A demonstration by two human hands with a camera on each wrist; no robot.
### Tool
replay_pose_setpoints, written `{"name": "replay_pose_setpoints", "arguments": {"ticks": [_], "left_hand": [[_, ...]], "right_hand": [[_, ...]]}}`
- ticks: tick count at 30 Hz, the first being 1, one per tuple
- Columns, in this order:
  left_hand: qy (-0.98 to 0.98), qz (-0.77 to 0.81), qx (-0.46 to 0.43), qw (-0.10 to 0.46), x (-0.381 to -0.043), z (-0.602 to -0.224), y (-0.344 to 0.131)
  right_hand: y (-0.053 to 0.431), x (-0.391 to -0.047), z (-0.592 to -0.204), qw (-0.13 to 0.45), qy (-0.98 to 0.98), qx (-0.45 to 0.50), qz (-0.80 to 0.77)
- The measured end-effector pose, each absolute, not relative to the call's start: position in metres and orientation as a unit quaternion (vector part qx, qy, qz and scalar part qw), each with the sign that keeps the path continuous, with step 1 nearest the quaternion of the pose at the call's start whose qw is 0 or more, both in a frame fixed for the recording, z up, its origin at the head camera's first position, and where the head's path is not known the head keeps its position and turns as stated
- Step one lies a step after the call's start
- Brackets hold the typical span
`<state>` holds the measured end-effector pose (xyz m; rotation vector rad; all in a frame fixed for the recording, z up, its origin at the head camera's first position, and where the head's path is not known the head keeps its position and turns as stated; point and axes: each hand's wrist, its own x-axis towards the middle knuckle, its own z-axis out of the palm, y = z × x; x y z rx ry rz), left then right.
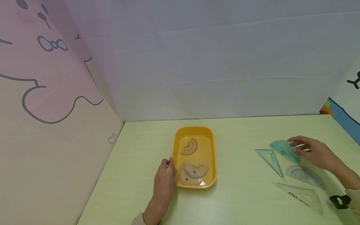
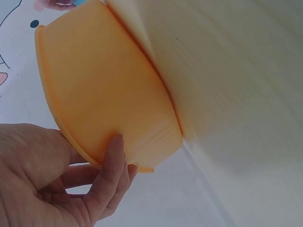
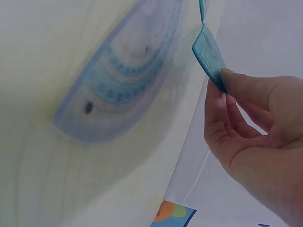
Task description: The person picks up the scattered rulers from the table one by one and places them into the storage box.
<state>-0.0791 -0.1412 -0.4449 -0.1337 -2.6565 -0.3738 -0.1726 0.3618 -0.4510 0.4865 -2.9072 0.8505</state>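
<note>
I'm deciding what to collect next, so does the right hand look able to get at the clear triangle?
Probably yes: the clear triangle lies near the right hand, with nothing seen on top. That hand pinches a green protractor, which would likely need putting down first.

Left grip (image 2: pixel 47 170) on an orange tray (image 2: pixel 109 80), pale tabletop (image 2: pixel 236 94) beneath.

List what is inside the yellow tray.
In the yellow tray, one clear protractor lies toward the far end, two overlapping clear protractors nearer the person. The left hand hides part of the tray's left rim.
</note>
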Motion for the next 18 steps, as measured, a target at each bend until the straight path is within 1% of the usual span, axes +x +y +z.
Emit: {"name": "replay_pose_setpoints", "arguments": {"ticks": [10,18], "left_hand": [[-0.967,-0.137,-0.041,0.209,-0.0788,-0.4461,-0.1411],[-0.966,-0.134,-0.043,0.219,-0.0793,-0.4458,-0.1413]], "right_hand": [[0.3582,-0.1716,-0.4482,0.042,-0.94,0.164,0.296],[0.3528,-0.1716,-0.4459,0.046,-0.931,0.172,0.319]]}}
